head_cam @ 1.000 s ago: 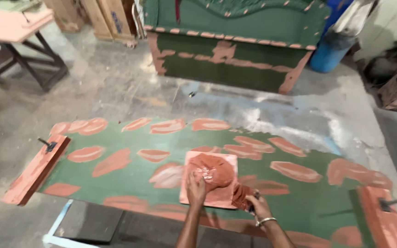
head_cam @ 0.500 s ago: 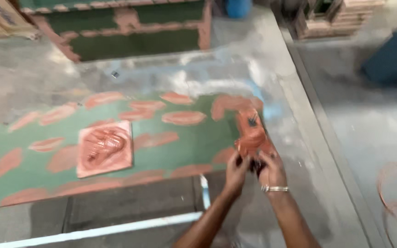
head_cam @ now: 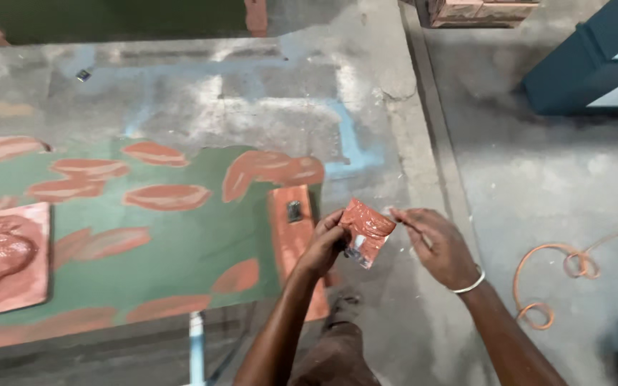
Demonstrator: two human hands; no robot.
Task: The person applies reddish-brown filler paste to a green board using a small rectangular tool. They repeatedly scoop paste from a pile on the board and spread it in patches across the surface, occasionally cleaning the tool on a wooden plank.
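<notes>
My left hand (head_cam: 325,244) pinches a small crumpled plastic sheet smeared with reddish-brown putty (head_cam: 364,230), held in the air over the concrete floor. My right hand (head_cam: 432,243), a thin bangle on its wrist, is just right of the sheet with fingers spread, its fingertips close to the sheet's upper right edge. Both hands hover off the right end of a green panel (head_cam: 180,243) patched with reddish-brown putty. A putty-covered end strip with a small metal latch (head_cam: 294,211) lies directly left of my left hand.
A square board heaped with reddish-brown putty (head_cam: 1,261) rests on the panel at far left. An orange cord (head_cam: 559,275) curls on the floor at right. A dark teal piece of furniture (head_cam: 595,57) stands upper right. A raised concrete edge (head_cam: 430,143) runs down the floor.
The view swung right, off the putty board. Both hands left the board and moved past the panel's right end with the smeared sheet; the right hand has now opened away from it.
</notes>
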